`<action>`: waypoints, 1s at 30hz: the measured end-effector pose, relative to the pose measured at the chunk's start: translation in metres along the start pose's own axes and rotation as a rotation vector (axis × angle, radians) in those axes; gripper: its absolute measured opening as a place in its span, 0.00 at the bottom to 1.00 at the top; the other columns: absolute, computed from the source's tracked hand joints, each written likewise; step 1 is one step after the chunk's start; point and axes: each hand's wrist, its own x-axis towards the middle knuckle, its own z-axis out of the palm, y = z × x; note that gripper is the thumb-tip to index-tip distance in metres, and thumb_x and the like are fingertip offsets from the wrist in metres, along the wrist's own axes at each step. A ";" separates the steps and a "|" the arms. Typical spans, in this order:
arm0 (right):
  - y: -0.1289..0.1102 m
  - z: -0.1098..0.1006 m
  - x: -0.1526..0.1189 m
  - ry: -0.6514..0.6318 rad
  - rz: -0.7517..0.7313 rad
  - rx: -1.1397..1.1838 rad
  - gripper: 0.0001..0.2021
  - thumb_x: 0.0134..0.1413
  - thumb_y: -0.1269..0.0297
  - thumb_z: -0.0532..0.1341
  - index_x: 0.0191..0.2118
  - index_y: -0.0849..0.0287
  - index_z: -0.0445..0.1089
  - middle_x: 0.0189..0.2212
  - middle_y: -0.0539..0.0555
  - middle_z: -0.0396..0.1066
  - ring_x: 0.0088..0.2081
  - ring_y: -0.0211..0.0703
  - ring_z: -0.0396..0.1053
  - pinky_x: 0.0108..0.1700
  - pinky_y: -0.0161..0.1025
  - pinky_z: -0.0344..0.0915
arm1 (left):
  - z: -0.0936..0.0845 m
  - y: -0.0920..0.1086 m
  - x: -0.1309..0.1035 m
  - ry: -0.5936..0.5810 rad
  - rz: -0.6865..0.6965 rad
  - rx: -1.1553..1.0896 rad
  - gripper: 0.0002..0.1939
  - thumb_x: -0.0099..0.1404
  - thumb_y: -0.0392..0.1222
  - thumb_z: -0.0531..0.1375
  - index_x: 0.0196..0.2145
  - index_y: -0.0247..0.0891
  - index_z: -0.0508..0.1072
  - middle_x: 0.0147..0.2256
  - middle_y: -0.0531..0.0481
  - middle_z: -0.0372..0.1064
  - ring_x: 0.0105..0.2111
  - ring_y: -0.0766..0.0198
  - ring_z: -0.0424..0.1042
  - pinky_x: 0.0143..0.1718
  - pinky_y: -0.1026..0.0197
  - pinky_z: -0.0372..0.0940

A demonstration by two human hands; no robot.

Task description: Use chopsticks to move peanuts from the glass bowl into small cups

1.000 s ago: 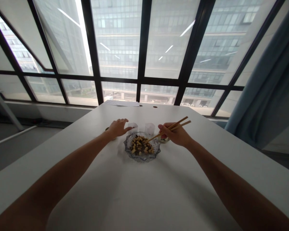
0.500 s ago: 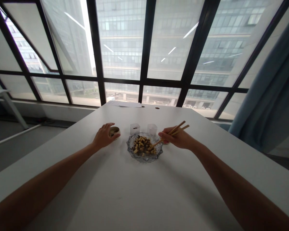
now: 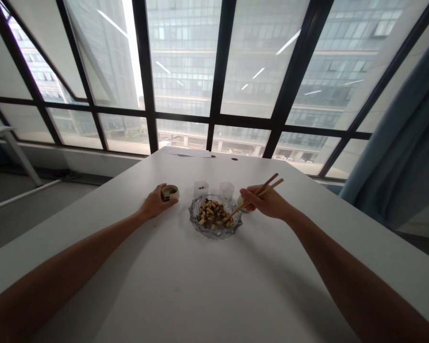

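Observation:
My left hand (image 3: 153,204) is closed around the side of a small pale ceramic cup (image 3: 169,193) with dark markings, its thumb along the near side. In my right hand (image 3: 268,202) is a pair of wooden chopsticks (image 3: 271,186), held at a slant. Their tips reach down into peanuts (image 3: 210,212) mixed with darker pieces, at the right of the heap; whether they pinch one is too small to tell. A clear glass dish (image 3: 214,235) with a scalloped rim holds the heap. Partly hidden behind my right fingers stands another pale cup (image 3: 240,202).
Just beyond the dish stand two small translucent containers, the left container (image 3: 200,189) with dark bits inside and the right container (image 3: 226,190) beside it. Papers (image 3: 186,152) lie at the far end of the white table (image 3: 207,290), before the windows. A blue curtain (image 3: 396,143) hangs at right.
My left hand has closed in around the small cup, whose marked side shows more plainly. The chopsticks have stayed in the peanuts, with my right hand shifted only slightly.

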 end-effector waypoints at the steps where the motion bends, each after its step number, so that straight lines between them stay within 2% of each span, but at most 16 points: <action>1: 0.000 0.000 0.000 0.011 -0.003 0.005 0.30 0.57 0.33 0.56 0.24 0.59 0.70 0.17 0.55 0.72 0.21 0.42 0.71 0.23 0.35 0.67 | -0.001 0.001 0.000 0.003 0.003 -0.007 0.44 0.53 0.64 0.65 0.60 0.36 0.62 0.51 0.38 0.74 0.49 0.49 0.75 0.53 0.48 0.69; 10: -0.004 -0.002 0.001 0.080 0.029 0.054 0.34 0.53 0.29 0.56 0.23 0.60 0.72 0.16 0.56 0.72 0.18 0.41 0.69 0.20 0.35 0.65 | -0.001 0.005 -0.003 0.053 0.134 0.007 0.41 0.51 0.60 0.67 0.56 0.37 0.64 0.52 0.38 0.73 0.50 0.49 0.74 0.52 0.49 0.70; 17: -0.007 0.000 -0.001 0.012 0.022 0.006 0.32 0.54 0.31 0.56 0.24 0.59 0.71 0.16 0.55 0.71 0.19 0.41 0.70 0.22 0.36 0.65 | -0.003 0.010 -0.008 0.058 0.234 0.117 0.39 0.53 0.57 0.67 0.57 0.37 0.64 0.55 0.37 0.69 0.54 0.46 0.70 0.57 0.47 0.66; 24: -0.016 -0.004 -0.004 -0.049 -0.007 -0.064 0.29 0.60 0.37 0.55 0.24 0.60 0.71 0.18 0.56 0.73 0.21 0.41 0.71 0.23 0.35 0.66 | -0.004 0.013 -0.010 0.041 0.248 0.154 0.37 0.53 0.56 0.68 0.57 0.41 0.64 0.55 0.41 0.69 0.55 0.47 0.69 0.57 0.47 0.66; 30: -0.017 -0.002 -0.005 -0.010 -0.017 -0.020 0.30 0.57 0.34 0.56 0.23 0.59 0.70 0.17 0.55 0.72 0.19 0.42 0.71 0.21 0.35 0.66 | -0.004 0.012 -0.011 0.045 0.250 0.167 0.37 0.54 0.57 0.67 0.57 0.41 0.64 0.54 0.41 0.69 0.55 0.47 0.70 0.57 0.48 0.66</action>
